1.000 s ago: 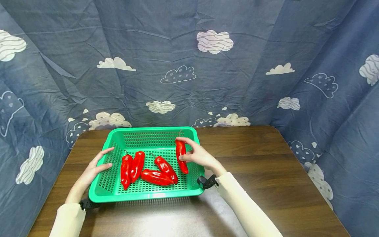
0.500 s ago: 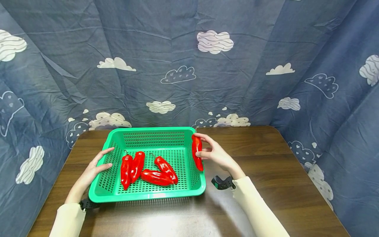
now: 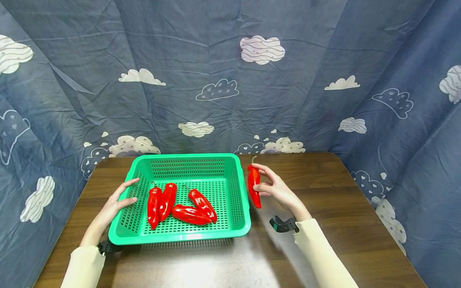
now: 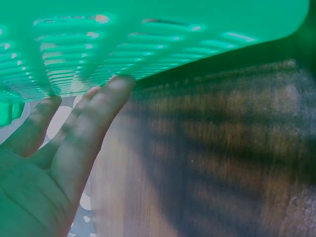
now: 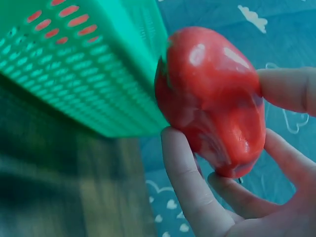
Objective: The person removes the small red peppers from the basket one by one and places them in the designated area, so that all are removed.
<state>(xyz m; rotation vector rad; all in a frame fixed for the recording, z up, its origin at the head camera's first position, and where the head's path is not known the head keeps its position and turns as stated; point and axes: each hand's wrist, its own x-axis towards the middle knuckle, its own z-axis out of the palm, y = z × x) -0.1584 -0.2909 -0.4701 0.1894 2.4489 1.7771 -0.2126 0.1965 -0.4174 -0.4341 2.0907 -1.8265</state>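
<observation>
A long red pepper (image 3: 254, 186) with a thin green stem is pinched lengthwise between the thumb and fingers of my right hand (image 3: 281, 192), just right of the green basket (image 3: 176, 238). In the right wrist view the pepper (image 5: 212, 98) fills the middle, overlapping the edge of the basket (image 5: 89, 64). My left hand (image 3: 109, 208) holds the basket's left side, index finger and thumb reaching over the rim. The left wrist view shows other fingers (image 4: 84, 128) at the slotted outer wall. Several more red peppers (image 3: 191, 215) lie on the basket's floor, two of them (image 3: 160, 205) side by side at left.
A brown wooden table (image 3: 324, 192) carries the basket, with bare wood to its right and in front. A dark blue curtain (image 3: 306, 120) with white clouds hangs behind the table's far edge. A black wrist strap (image 3: 284, 225) sits on the right wrist.
My right hand has carried its pepper rightward, from inside the basket across the right rim to a spot beside it. The left hand, the basket and the other peppers have stayed put.
</observation>
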